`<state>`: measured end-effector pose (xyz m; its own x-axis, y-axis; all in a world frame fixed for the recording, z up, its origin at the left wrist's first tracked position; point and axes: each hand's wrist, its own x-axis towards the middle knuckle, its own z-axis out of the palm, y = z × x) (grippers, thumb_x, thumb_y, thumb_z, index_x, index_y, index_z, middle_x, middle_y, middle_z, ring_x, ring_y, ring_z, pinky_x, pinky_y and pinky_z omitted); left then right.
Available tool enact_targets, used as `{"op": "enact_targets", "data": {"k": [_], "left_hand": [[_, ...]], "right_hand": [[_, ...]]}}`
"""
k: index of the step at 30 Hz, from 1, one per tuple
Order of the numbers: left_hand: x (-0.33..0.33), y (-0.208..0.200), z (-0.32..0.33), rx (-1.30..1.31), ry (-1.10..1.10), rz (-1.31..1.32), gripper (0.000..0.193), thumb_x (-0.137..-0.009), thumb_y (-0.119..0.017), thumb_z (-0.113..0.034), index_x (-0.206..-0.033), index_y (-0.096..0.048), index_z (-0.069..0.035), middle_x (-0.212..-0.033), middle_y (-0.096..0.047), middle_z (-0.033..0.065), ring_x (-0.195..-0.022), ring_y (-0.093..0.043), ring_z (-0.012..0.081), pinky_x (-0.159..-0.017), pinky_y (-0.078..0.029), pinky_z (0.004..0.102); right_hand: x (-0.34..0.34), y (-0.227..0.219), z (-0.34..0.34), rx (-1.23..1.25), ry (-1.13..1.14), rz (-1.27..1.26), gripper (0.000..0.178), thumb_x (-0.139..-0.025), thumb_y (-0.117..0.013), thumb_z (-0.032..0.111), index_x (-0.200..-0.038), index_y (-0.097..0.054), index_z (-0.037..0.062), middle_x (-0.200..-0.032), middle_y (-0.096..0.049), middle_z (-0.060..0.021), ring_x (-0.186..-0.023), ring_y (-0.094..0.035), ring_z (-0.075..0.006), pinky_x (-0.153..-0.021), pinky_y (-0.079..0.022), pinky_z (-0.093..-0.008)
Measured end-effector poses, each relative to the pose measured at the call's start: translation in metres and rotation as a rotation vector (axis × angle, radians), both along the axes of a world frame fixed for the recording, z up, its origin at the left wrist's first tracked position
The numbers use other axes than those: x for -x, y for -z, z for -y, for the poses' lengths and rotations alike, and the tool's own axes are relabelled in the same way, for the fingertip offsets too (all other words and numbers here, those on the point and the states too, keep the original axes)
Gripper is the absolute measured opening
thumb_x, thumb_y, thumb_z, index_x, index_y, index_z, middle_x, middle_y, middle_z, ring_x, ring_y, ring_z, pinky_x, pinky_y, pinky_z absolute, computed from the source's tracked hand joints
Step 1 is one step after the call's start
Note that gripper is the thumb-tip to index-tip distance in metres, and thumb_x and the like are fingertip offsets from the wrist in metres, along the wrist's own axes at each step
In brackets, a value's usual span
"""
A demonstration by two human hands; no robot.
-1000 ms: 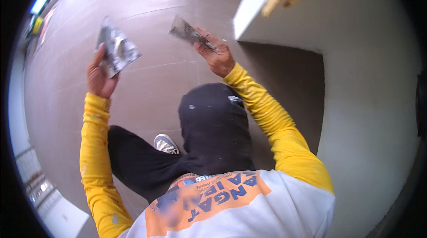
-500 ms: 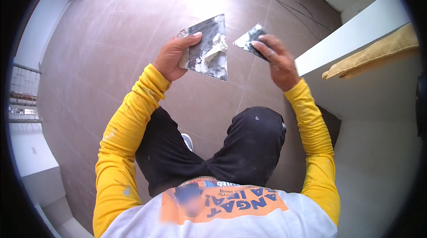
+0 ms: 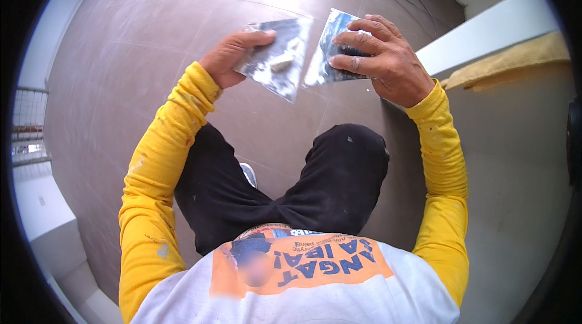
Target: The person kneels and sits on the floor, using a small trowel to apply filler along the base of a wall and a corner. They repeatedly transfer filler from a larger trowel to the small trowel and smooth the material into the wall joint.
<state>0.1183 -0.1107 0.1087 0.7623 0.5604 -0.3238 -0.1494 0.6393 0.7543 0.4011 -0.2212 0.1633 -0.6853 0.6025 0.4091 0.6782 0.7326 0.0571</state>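
The right hand [image 3: 397, 64] has rotated since the earlier frame; at upper centre it and the left hand [image 3: 227, 57] grip, respectively, a putty scraper [image 3: 321, 57] and, just apart, a smeared flat plate [image 3: 267, 52] bearing a pale putty lump [image 3: 281, 64]

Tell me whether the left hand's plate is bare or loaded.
Loaded: a pale lump sits on the flat plate, gripped in the left hand.
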Motion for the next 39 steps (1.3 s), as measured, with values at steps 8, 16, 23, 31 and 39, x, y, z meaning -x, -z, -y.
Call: {"op": "enact_targets", "data": {"k": [8,16,23,31,39], "left_hand": [[0.020,0.002,-0.015,-0.017,-0.231,0.011,0.025,-0.095,-0.057,-0.015,-0.114,-0.057,0.000,-0.104,-0.068,0.0132,-0.085,-0.071,0.0209,-0.074,-0.061,0.0330],[0.010,-0.004,-0.004,-0.037,-0.282,-0.080,0.022,-0.095,-0.057,-0.014,-0.111,-0.059,0.000,-0.100,-0.070,0.0128,-0.080,-0.071,0.0211,-0.068,-0.062,0.0313],[0.011,0.002,-0.006,-0.038,-0.256,-0.091,0.022,-0.095,-0.056,-0.014,-0.111,-0.059,0.000,-0.101,-0.069,0.0137,-0.082,-0.071,0.0217,-0.068,-0.062,0.0319],[0.011,0.005,-0.007,-0.050,-0.265,-0.107,0.023,-0.095,-0.056,-0.015,-0.113,-0.058,0.000,-0.102,-0.069,0.0133,-0.083,-0.071,0.0213,-0.070,-0.062,0.0326],[0.010,0.001,-0.005,-0.036,-0.200,-0.049,0.024,-0.096,-0.055,-0.014,-0.115,-0.057,0.000,-0.104,-0.068,0.0133,-0.086,-0.070,0.0213,-0.073,-0.061,0.0331]], "right_hand": [[-0.053,0.220,0.094,0.873,0.413,-1.836,0.033,-0.083,-0.061,-0.003,-0.115,-0.064,0.0086,-0.107,-0.066,-0.0067,-0.103,-0.061,-0.0221,-0.090,-0.050,-0.0327],[-0.062,0.399,0.153,0.453,0.517,-2.932,0.040,-0.089,-0.058,0.011,-0.127,-0.048,0.0061,-0.130,-0.055,-0.0144,-0.118,-0.054,-0.0351,-0.097,-0.045,-0.0520],[-0.089,0.419,0.112,0.336,0.567,-3.011,0.036,-0.092,-0.056,0.017,-0.126,-0.049,0.0095,-0.127,-0.056,-0.0136,-0.113,-0.056,-0.0370,-0.091,-0.047,-0.0575],[-0.104,0.406,0.091,0.255,0.606,-3.039,0.037,-0.094,-0.053,0.017,-0.128,-0.046,0.0061,-0.134,-0.050,-0.0178,-0.122,-0.049,-0.0407,-0.096,-0.043,-0.0638],[-0.129,0.337,0.052,0.333,0.903,-3.036,0.044,-0.081,-0.056,0.004,-0.123,-0.043,0.0018,-0.122,-0.046,-0.0206,-0.112,-0.049,-0.0410,-0.094,-0.043,-0.0658]]}}
